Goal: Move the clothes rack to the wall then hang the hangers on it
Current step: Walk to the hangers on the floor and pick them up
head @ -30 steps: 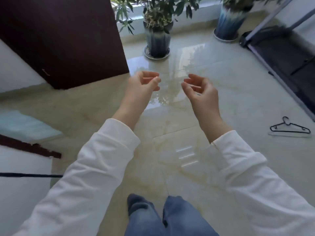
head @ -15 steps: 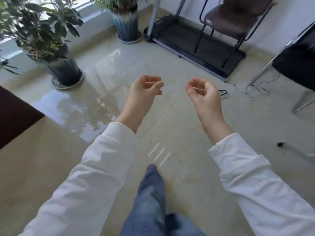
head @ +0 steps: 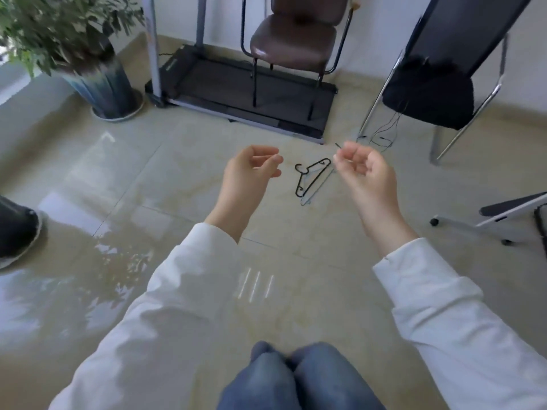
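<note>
A thin black hanger (head: 311,179) lies flat on the glossy floor tiles, seen in the gap between my two hands. My left hand (head: 250,179) is raised at chest height with fingers loosely curled and holds nothing. My right hand (head: 365,173) is held up the same way, fingers apart and empty, and it covers the hanger's right end. Both hands hover well above the floor. No clothes rack can be made out with certainty in this view.
A treadmill (head: 236,87) with a brown chair (head: 293,39) on it stands against the far wall. A black folding chair (head: 429,96) with trailing cables is at right, a wheeled frame (head: 485,223) at far right. Potted plants (head: 97,81) stand at left.
My view has swung to the right: the dark cabinet left the frame, and the treadmill, chairs and hanger came to the centre. My hands kept their raised, empty pose.
</note>
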`<action>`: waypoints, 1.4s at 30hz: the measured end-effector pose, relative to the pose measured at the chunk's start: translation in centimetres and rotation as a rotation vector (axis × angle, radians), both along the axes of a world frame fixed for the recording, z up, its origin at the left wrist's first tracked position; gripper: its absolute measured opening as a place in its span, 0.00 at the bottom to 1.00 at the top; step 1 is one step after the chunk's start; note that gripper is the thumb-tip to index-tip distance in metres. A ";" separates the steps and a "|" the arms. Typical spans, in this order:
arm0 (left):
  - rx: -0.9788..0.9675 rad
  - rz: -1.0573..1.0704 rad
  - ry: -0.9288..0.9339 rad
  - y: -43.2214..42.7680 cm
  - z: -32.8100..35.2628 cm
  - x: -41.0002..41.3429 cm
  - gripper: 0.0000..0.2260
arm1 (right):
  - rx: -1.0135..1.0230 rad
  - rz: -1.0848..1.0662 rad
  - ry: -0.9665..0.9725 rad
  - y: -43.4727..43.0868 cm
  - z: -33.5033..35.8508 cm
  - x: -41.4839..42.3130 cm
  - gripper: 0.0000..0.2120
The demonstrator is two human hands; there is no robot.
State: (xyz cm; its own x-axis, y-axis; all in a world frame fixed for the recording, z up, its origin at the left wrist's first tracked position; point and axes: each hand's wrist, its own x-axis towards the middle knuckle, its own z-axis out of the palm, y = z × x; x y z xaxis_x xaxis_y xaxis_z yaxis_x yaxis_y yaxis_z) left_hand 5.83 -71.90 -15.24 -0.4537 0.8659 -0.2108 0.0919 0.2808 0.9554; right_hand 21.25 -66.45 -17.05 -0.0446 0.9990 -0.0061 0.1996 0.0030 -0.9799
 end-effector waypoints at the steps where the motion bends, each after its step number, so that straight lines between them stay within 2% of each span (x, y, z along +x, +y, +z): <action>1: -0.004 -0.015 -0.006 1.3 -0.3 -0.1 0.03 | -0.003 -0.022 -0.004 1.1 -0.3 0.3 0.10; 9: -0.032 -0.092 0.008 16.1 -2.0 0.6 0.04 | -0.033 -0.146 0.010 14.6 -2.4 2.3 0.13; 18: -0.090 -0.070 -0.008 29.7 -3.6 0.9 0.02 | -0.067 -0.138 0.031 28.7 -4.0 2.4 0.12; 30: -0.160 -0.075 -0.064 45.4 -8.2 -5.2 0.03 | -0.149 -0.175 -0.036 43.9 -8.2 -2.3 0.14; 42: -0.327 -0.127 -0.119 59.3 -20.9 -9.9 0.03 | -0.278 -0.302 -0.081 55.3 -21.2 -5.2 0.14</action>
